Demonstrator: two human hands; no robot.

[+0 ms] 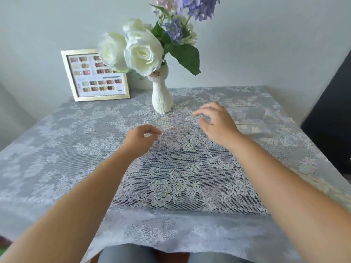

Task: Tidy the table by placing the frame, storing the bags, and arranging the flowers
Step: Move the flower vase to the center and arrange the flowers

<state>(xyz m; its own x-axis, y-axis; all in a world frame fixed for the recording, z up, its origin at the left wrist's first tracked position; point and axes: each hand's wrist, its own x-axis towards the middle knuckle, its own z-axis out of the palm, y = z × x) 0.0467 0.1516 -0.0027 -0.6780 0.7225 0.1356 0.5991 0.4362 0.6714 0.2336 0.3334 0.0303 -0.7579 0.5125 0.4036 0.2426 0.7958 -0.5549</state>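
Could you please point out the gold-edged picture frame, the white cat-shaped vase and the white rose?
gold-edged picture frame (101,98): head view, bottom rail.
white cat-shaped vase (162,95): head view, mid body.
white rose (142,55): head view, bloom centre.

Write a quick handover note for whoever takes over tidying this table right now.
Left hand: loosely curled above the lace tablecloth, holding nothing.
Right hand: open, fingers spread, hovering near the vase.
Frame: standing upright at the back left, against the wall.
Flowers: white and purple blooms sitting in the white cat-shaped vase beside the frame.
Bags: none in view.
Done: frame placed, flowers in the vase, by the look of it.
Left: possibly a final touch to the flowers; confirm the bags are stored.
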